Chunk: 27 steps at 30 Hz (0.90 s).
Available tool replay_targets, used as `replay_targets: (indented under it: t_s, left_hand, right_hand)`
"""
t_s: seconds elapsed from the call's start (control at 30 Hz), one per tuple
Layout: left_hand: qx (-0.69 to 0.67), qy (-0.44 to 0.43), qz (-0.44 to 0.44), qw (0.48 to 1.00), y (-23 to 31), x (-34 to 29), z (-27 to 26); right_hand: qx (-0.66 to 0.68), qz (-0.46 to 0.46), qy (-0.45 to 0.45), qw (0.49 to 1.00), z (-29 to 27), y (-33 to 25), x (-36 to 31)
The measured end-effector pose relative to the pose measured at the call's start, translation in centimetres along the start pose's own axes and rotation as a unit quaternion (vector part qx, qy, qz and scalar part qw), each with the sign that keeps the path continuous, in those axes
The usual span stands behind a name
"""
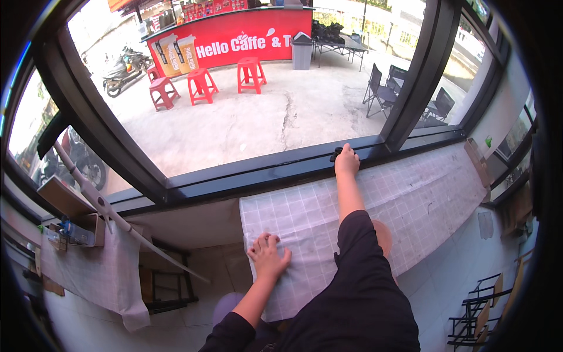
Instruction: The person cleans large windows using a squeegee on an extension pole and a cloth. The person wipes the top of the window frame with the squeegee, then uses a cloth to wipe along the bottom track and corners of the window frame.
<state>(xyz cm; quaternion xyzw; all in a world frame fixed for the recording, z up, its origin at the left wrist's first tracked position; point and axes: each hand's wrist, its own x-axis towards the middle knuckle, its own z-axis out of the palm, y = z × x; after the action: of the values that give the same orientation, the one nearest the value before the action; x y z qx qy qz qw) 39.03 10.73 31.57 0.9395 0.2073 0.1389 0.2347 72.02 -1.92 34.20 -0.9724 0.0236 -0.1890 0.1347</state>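
Observation:
My right hand [346,162] stretches far forward to the dark window ledge [281,171]. Its fingers are closed round a small black object [336,154] whose kind I cannot make out, partly hidden by the hand. Below the window, a long table wears a pale checked tablecloth [422,205]. On the near left part of this cloth rests my left hand [268,256], holding nothing, its fingers apart and slightly bent.
A long grey-white pole [111,214] slants across the left side, by a second cloth-covered table [94,273] bearing a wooden box [94,229]. Chairs [484,311] stand at lower right. Beyond the glass are red stools [202,87] and a red counter [252,38].

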Motion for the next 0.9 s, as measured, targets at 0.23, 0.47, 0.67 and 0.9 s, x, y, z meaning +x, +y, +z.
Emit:
replay_targets:
  t_s: [0.23,0.47,0.67,0.9]
  left_hand:
    - [0.022,0.021,0.003,1.0,-0.2,0.1,0.3]
    - [0.005,0.022,-0.01,1.0,-0.9,-0.1,0.6]
    - [-0.056,0.069,-0.003,0.996,-1.4,-0.2,0.6]
    - [-0.159,0.088,0.012,0.983,0.8,0.0,0.3]
  right_hand:
    - [0.054,-0.121,0.036,0.991,0.9,-8.3,-7.5]
    - [0.385,-0.176,-0.233,0.876,-1.8,-13.8,-13.0]
    - [0.536,-0.146,-0.228,0.8,-8.2,-10.8,-17.2]
    - [0.478,-0.176,-0.176,0.843,-18.5,0.5,-15.6]
